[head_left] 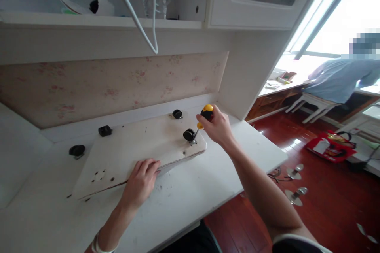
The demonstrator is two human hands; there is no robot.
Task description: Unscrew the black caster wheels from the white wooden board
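Note:
My right hand (218, 124) is closed around the yellow and black handle of a screwdriver (207, 111). Its shaft slants down to the metal plate of a black caster wheel (189, 134) at the right end of a white board (142, 138). My left hand (141, 180) lies on the board's near edge with its fingers stretched over the top. Two more casters, one at the back right (177, 114) and one at the back left (105, 131), sit on the board. Screw holes (99, 175) show at its near left corner, where no wheel is mounted.
A loose caster (77, 150) lies on the white desk (237, 158) left of the board. A white cable (130, 8) hangs from the shelf above. Right of the desk, a red bag (331, 148) and metal-footed pieces (295, 195) are on the floor; a person (335, 77) sits farther off.

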